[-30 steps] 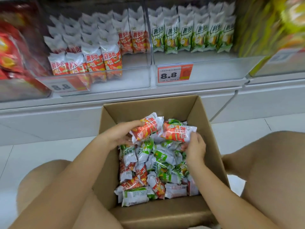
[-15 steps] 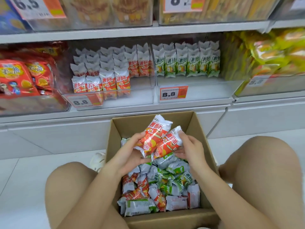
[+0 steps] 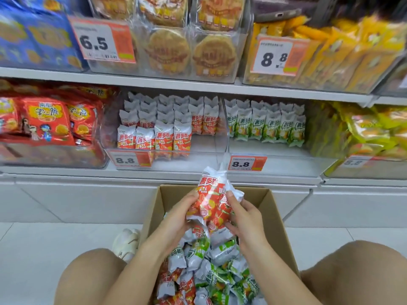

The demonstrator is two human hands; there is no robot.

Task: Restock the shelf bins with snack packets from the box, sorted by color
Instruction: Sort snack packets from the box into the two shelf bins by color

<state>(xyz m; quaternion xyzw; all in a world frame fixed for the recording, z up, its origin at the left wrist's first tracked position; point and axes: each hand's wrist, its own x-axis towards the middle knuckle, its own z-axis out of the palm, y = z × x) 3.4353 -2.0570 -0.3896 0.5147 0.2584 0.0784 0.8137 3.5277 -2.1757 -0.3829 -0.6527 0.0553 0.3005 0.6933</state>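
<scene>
Two crinkly red foil packets (image 3: pixel 210 202), printed "薯多脆", are gripped together above the cardboard box (image 3: pixel 273 208) by the curled fingers of the left hand (image 3: pixel 176 219) and right hand (image 3: pixel 246 219); "8.8" tags (image 3: pixel 247 163) are read on clear bins (image 3: pixel 222 137).

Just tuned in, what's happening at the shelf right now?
A person crouched in front of the shelf is restocking. Both hands, left hand and right hand, hold a bunch of red snack packets lifted above the open cardboard box, which holds a mix of red and green packets. Ahead, the red bin is part-filled with matching packets, and the green bin sits beside it to the right. The held packets have not reached either bin yet.
</scene>
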